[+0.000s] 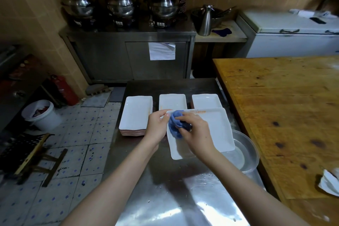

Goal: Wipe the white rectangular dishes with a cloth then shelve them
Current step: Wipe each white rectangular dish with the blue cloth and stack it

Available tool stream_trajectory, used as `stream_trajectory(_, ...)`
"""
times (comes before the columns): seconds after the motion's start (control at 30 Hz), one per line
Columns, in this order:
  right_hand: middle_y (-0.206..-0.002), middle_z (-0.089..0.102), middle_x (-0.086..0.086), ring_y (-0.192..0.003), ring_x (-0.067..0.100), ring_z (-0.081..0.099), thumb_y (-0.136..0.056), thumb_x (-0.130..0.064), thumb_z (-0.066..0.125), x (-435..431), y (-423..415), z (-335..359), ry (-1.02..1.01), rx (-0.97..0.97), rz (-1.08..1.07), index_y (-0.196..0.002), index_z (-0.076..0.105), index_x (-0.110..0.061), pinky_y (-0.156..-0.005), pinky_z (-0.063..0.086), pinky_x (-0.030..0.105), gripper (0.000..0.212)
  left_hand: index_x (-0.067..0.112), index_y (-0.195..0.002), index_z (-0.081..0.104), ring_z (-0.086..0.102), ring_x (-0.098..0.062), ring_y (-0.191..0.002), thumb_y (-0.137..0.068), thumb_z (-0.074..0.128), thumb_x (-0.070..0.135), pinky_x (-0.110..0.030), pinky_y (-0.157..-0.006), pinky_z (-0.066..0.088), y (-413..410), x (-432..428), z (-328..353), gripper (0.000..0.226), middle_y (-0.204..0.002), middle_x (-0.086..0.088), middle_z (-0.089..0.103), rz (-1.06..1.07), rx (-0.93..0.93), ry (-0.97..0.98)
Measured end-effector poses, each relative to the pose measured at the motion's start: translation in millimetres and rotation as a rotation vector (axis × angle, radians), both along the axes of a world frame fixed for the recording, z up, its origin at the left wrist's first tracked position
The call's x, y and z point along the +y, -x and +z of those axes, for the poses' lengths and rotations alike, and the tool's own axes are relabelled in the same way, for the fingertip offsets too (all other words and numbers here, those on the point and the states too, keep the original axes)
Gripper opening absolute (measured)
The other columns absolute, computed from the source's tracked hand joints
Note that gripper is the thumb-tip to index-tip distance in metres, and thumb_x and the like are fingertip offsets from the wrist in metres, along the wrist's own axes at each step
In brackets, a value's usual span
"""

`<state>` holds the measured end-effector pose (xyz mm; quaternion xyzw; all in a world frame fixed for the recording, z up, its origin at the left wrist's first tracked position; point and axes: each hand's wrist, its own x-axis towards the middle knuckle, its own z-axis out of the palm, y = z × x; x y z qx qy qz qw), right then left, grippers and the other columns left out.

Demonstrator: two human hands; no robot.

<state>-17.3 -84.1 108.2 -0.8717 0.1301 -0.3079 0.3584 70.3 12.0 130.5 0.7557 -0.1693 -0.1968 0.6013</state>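
Head view, over the steel bench [165, 185]: my right grip [197, 135] is curled round a bunched blue cloth [175, 124] pressed on a white dish [214, 130], whose left edge my left grip [157, 126] pinches. Beyond, three dish stacks [136, 113] sit in a row.

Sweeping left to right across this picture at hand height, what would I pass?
White bucket, stack of dishes, left hand gripping a dish, blue cloth, right hand, metal basin, wooden table.

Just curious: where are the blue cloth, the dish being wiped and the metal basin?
blue cloth [175, 124], head view, bunched middle.
dish being wiped [218, 128], head view, bare inner floor.
metal basin [255, 150], head view, right rim.
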Motion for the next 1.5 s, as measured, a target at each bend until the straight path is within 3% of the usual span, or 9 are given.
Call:
stream_trajectory(0.17, -0.096, 0.07, 0.005, -0.084, 0.025, 0.059, -0.07, 0.004, 0.069, -15.9, 5.3, -2.3, 0.106, 0.08, -0.018, -0.09, 0.071, -0.009, -0.074, 0.037, 0.018, 0.024, 0.015, -0.105, 0.067, 0.063, -0.025, -0.107, -0.101, 0.044, 0.012, -0.046, -0.097, 0.05, -4.1, 4.8, -2.8, 0.023, -0.11, -0.007, 0.068, 0.006, 0.049, -0.024)
stream_trajectory(0.37, -0.097, 0.069, 0.011, -0.088, 0.029, 0.061, -0.074, 0.005, 0.069, -53.2, 22.9, -11.9, 0.058, 0.13, -0.19, -0.096, 0.071, -0.006, -0.078, 0.045, 0.027, 0.025, 0.027, -0.083, 0.066, 0.063, -0.011, -0.084, -0.1, 0.042, 0.008, -0.029, -0.077, 0.052, -5.6, 12.8, -1.1, 0.035, -0.085, 0.009, 0.067, 0.037, 0.054, -0.004)
stream_trajectory(0.63, -0.097, 0.068, 0.011, -0.086, 0.019, 0.058, -0.076, 0.005, 0.068, -59.4, 35.0, -9.4, -0.023, 0.139, -0.282, -0.099, 0.07, -0.005, -0.079, 0.04, 0.023, 0.025, 0.027, -0.088, 0.066, 0.062, -0.008, -0.086, -0.101, 0.042, 0.011, -0.03, -0.077, 0.052, -6.2, 15.1, -0.7, 0.032, -0.089, 0.009, 0.067, 0.049, 0.076, -0.001)
stream_trajectory(0.87, -0.091, 0.067, 0.009, -0.076, 0.027, 0.058, -0.072, 0.005, 0.064, -10.4, 19.7, -14.2, 0.103, 0.151, -0.027, -0.083, 0.068, -0.005, -0.066, 0.035, 0.017, 0.016, 0.021, -0.099, 0.064, 0.064, -0.024, -0.101, -0.101, 0.045, 0.014, -0.043, -0.091, 0.053, -6.3, 11.7, -5.5, 0.02, -0.106, -0.007, 0.067, 0.075, 0.142, -0.011)
stream_trajectory(0.97, -0.102, 0.067, 0.007, -0.076, 0.031, 0.058, -0.07, -0.001, 0.062, 8.2, 19.2, -21.7, 0.182, 0.156, 0.08, -0.091, 0.069, -0.009, -0.07, 0.045, 0.027, 0.023, 0.018, -0.102, 0.066, 0.063, -0.027, -0.107, -0.101, 0.044, 0.012, -0.045, -0.097, 0.05, -8.3, 10.7, -9.8, 0.023, -0.11, -0.008, 0.068, 0.096, 0.159, 0.007)
stream_trajectory(1.07, -0.106, 0.065, 0.005, -0.074, 0.03, 0.056, -0.079, -0.013, 0.054, 15.9, 24.3, -27.6, 0.25, 0.156, 0.161, -0.096, 0.067, -0.011, -0.058, 0.051, 0.04, 0.022, 0.011, -0.115, 0.065, 0.06, -0.028, -0.112, -0.101, 0.044, 0.016, -0.05, -0.099, 0.048, -9.7, 11.5, -13.2, 0.026, -0.119, -0.011, 0.066, 0.101, 0.156, -0.011)
stream_trajectory(1.2, -0.106, 0.066, 0.005, -0.07, 0.029, 0.056, -0.081, -0.022, 0.045, 4.5, 33.7, -26.1, 0.279, 0.144, 0.128, -0.095, 0.068, -0.012, -0.055, 0.051, 0.037, 0.029, 0.015, -0.109, 0.065, 0.061, -0.027, -0.109, -0.101, 0.044, 0.017, -0.048, -0.096, 0.051, -8.6, 14.2, -11.0, 0.022, -0.115, -0.01, 0.066, 0.099, 0.154, 0.001)
stream_trajectory(1.37, -0.104, 0.066, 0.005, -0.077, 0.031, 0.056, -0.076, 0.004, 0.062, -19.6, 51.6, -22.9, 0.222, 0.172, -0.012, -0.094, 0.069, -0.008, -0.067, 0.045, 0.032, 0.023, 0.02, -0.098, 0.066, 0.064, -0.024, -0.1, -0.1, 0.045, 0.015, -0.035, -0.082, 0.053, -9.6, 15.9, -9.5, 0.022, -0.109, -0.009, 0.068, 0.129, 0.138, 0.019)
stream_trajectory(1.5, -0.099, 0.067, 0.01, -0.082, 0.026, 0.058, -0.075, 0.008, 0.068, -39.4, 65.8, -22.5, 0.187, 0.18, -0.147, -0.093, 0.07, -0.004, -0.072, 0.037, 0.016, 0.022, 0.024, -0.096, 0.066, 0.064, -0.026, -0.101, -0.101, 0.044, 0.015, -0.046, -0.09, 0.054, -10.9, 20.7, -8.2, 0.024, -0.107, -0.008, 0.068, 0.145, 0.135, 0.005)
